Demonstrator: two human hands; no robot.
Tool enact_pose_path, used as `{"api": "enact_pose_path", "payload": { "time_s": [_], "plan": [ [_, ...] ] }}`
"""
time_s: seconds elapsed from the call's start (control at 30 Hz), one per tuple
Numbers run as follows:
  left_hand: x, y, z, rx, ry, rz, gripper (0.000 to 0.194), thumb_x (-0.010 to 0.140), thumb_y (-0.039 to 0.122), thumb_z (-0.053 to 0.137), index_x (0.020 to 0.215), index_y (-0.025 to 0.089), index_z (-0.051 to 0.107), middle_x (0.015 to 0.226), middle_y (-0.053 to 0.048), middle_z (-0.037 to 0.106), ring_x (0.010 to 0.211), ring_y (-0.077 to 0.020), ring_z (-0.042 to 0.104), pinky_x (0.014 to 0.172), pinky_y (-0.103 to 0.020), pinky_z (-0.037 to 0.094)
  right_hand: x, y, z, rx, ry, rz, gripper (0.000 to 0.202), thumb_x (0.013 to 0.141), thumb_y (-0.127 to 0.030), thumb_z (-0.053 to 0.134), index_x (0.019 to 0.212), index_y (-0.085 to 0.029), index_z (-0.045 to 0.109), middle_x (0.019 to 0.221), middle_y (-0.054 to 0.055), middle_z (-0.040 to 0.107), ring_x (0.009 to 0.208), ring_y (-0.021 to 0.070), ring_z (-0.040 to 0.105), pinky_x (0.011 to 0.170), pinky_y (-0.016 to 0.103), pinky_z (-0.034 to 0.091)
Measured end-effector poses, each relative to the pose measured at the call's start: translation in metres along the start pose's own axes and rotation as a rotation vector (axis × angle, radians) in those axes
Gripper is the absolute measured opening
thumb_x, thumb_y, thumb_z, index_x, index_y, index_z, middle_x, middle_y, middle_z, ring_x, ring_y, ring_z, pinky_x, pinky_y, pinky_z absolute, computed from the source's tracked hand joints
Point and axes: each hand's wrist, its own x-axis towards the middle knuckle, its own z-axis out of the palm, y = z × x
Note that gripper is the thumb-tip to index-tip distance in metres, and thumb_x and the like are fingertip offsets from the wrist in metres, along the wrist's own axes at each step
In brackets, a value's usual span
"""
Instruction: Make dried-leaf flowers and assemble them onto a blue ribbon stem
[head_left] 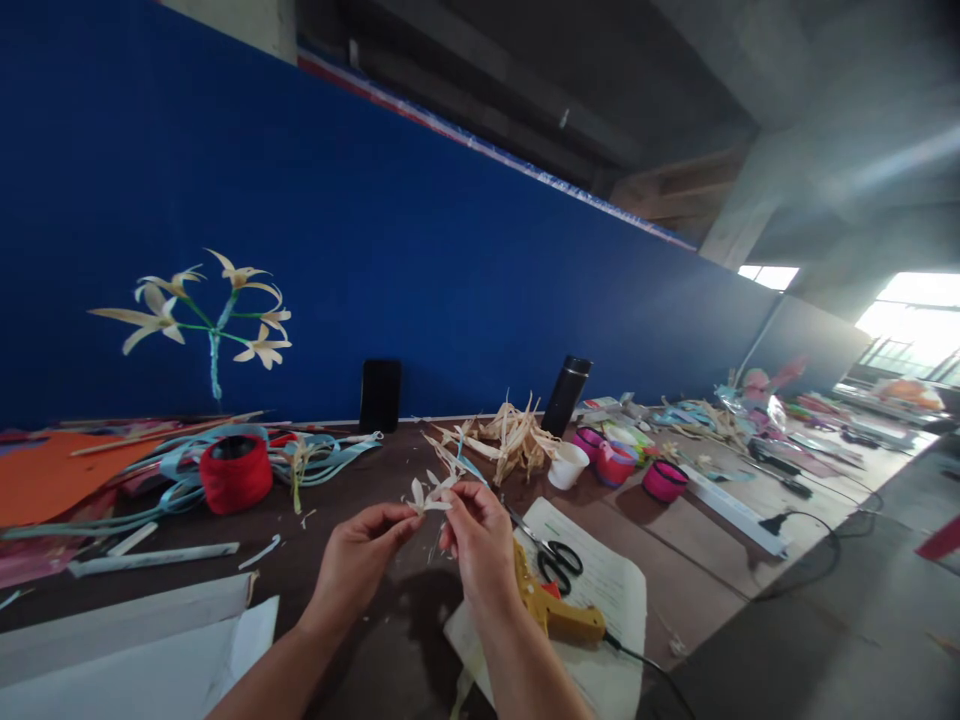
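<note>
Between my two hands, just above the brown table, is a small pale flower [431, 497] with narrow pointed petals. My left hand [367, 550] pinches it from the left, thumb and fingertips pressed together. From the right, my right hand [478, 535] is closed on the flower too, its fingers curled and partly hidden. Close to my right wrist lies a yellow glue gun [562, 615] with a black cord. Black-handled scissors [559, 565] rest on a printed sheet [611, 580] under them. Behind my hands sits a heap of dried husks [517, 440].
Past the husks stand a white cup [568, 466] and a black flask [568, 395]. A red roll [235, 473] and blue strips lie left. A finished flower spray [217, 325] is against the blue partition [420, 230]. A white power strip [735, 510] lies right; a phone [380, 396] leans behind.
</note>
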Motion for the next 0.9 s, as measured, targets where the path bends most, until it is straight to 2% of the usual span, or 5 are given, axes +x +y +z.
{"api": "enact_pose_path", "payload": {
  "time_s": [0.13,0.4,0.6,0.9],
  "plan": [
    [-0.0005,0.0018,-0.002,0.076,0.004,0.045,0.02,0.058,0.036,0.074,0.067,0.018,0.072,0.071,-0.002,0.072,0.065,-0.0152,0.061,0.061,-0.021,0.046,-0.0013,-0.0025,-0.0025,0.015,-0.023,-0.005,0.019,0.072,-0.031,0.064,0.076,-0.014,0.055,0.05,-0.006,0.054,0.032,0.0025,0.041,0.033,0.014,0.026],
    [-0.0022,0.004,-0.0036,0.177,0.011,0.124,0.018,0.06,0.036,0.071,0.068,0.02,0.071,0.074,-0.002,0.072,0.067,-0.0158,0.062,0.062,-0.022,0.047,-0.0013,0.0022,-0.0066,0.031,-0.054,-0.012,0.016,0.074,-0.029,0.063,0.076,-0.015,0.056,0.043,-0.009,0.049,0.032,0.0035,0.042,0.033,0.013,0.026],
    [-0.0037,0.0057,-0.0015,0.222,0.029,0.118,0.023,0.059,0.039,0.071,0.069,0.019,0.071,0.07,-0.002,0.071,0.065,-0.0169,0.062,0.059,-0.023,0.046,-0.0019,0.0021,-0.0052,0.046,-0.064,-0.005,0.016,0.073,-0.029,0.065,0.076,-0.015,0.057,0.046,-0.007,0.053,0.031,0.0036,0.042,0.033,0.014,0.026],
    [-0.004,0.007,-0.0025,0.221,0.015,0.11,0.024,0.06,0.041,0.072,0.069,0.019,0.07,0.067,-0.001,0.07,0.061,-0.0153,0.059,0.056,-0.021,0.044,-0.0049,-0.0042,-0.0039,0.04,-0.051,0.053,0.017,0.069,-0.03,0.066,0.075,-0.016,0.058,0.045,-0.008,0.05,0.032,0.0043,0.041,0.033,0.015,0.026]
  ]
}}
